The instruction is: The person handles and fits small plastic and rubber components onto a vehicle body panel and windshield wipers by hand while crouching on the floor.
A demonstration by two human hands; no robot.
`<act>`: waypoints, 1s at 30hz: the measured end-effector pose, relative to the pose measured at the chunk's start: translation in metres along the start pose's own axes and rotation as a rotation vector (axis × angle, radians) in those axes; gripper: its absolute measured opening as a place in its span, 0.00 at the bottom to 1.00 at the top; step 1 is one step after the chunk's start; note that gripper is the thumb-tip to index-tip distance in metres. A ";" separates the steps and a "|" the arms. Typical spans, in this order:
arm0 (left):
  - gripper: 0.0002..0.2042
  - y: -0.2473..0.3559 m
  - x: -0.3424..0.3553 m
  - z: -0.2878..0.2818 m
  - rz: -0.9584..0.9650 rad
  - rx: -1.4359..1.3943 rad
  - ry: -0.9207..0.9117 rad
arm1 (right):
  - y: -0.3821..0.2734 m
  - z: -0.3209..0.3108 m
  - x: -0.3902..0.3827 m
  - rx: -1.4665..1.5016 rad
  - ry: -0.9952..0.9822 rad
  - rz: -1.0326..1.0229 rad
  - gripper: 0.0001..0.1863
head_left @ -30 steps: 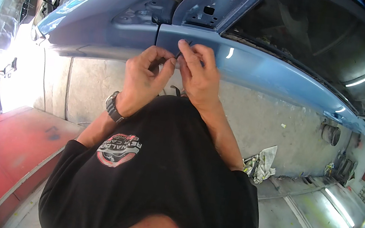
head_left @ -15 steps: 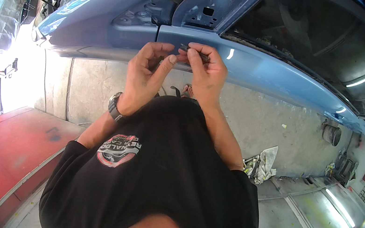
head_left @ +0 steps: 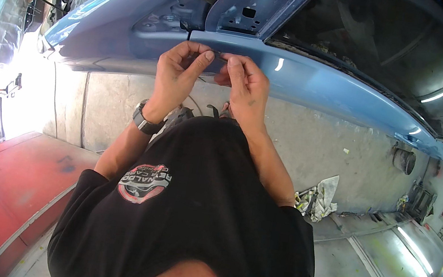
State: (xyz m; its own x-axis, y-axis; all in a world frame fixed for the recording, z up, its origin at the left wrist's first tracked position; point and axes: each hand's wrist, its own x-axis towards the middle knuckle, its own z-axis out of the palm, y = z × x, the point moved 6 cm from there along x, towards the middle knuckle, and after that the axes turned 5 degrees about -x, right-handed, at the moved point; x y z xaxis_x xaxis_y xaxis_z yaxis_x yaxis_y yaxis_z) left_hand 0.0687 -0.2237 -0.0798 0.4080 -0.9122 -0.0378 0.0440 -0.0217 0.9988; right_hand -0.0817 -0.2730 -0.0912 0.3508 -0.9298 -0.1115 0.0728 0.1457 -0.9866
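A small dark piece (head_left: 218, 55), too small to name, spans the gap between my fingertips. My left hand (head_left: 178, 75), with a dark watch on the wrist, pinches its near end between thumb and forefinger. The other end disappears into the closed fingers of my right hand (head_left: 249, 88), which cover most of it. Both hands are held close together in front of the blue car's side, by the seam between its front fender (head_left: 109, 24) and its door (head_left: 321, 82). Above them is a bare metal mounting panel (head_left: 263, 10) with holes, at the window's front corner.
A dark window (head_left: 379, 42) fills the upper right. Below the car runs a concrete floor (head_left: 313, 141). A crumpled pale cloth or paper (head_left: 324, 198) lies on it at right. A red panel (head_left: 8, 187) stands at lower left, and a pale panel (head_left: 385, 272) at lower right.
My left thumb and forefinger have closed on the small dark piece, which earlier only my right hand held. Both hands have come slightly closer together.
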 end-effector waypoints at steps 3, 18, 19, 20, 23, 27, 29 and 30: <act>0.07 0.001 0.003 0.000 0.007 0.010 -0.006 | -0.003 0.002 0.000 -0.076 -0.017 -0.108 0.08; 0.10 0.005 -0.001 0.005 0.053 0.040 -0.039 | 0.017 0.018 0.007 0.151 -0.048 0.063 0.08; 0.10 0.001 0.000 0.003 0.025 0.024 -0.033 | 0.017 0.020 0.007 0.165 -0.038 0.037 0.08; 0.10 -0.003 0.000 0.002 -0.003 0.008 -0.026 | 0.018 0.022 0.008 0.178 -0.028 0.010 0.08; 0.09 -0.004 0.000 -0.004 0.011 0.110 -0.047 | 0.022 0.021 0.011 0.208 -0.027 0.002 0.07; 0.09 0.030 -0.004 0.001 0.274 0.365 -0.050 | 0.022 0.026 0.010 0.415 -0.063 0.093 0.07; 0.09 0.034 -0.002 0.000 0.389 0.411 -0.042 | 0.022 0.028 0.011 0.390 -0.103 0.085 0.08; 0.09 0.034 0.002 -0.003 0.411 0.435 -0.035 | 0.022 0.029 0.011 0.380 -0.125 0.082 0.08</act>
State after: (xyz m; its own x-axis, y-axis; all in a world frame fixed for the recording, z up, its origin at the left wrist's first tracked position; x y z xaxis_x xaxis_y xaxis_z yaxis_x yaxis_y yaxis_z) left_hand 0.0741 -0.2248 -0.0463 0.2822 -0.8940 0.3479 -0.4911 0.1769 0.8529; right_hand -0.0493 -0.2702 -0.1106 0.4790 -0.8649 -0.1498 0.3710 0.3542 -0.8584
